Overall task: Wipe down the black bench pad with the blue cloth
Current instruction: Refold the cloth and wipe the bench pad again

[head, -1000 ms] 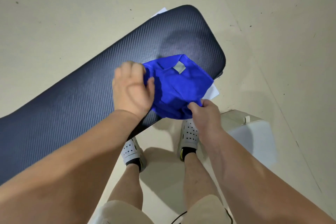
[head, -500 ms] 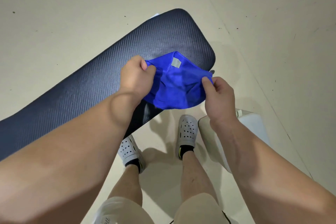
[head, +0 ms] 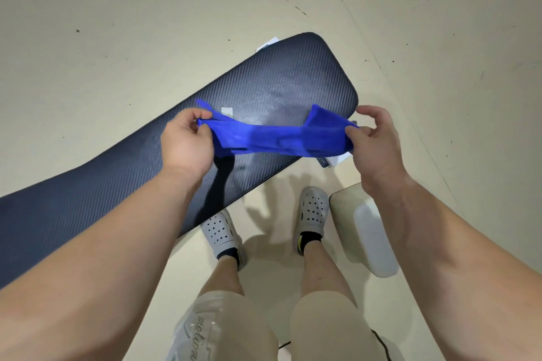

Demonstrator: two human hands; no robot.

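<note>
**Blue cloth stretched taut above bench pad**

Nearest, two grey perforated shoes (head: 223, 231) planted on the beige floor (head: 117, 23) beside a pale rounded container (head: 368, 231). Above them, left hand (head: 187, 141) and right hand (head: 377, 141), each pinching one end of the blue cloth (head: 278, 138), fingers clenched on the fabric. Cloth held off the surface, over the near edge by the right-hand end of the black bench pad (head: 278, 82). Faint pale smears farther along the pad.

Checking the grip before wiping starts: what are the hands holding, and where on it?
The blue cloth, stretched between them: left hand pinches its left end, right hand its right end.
</note>
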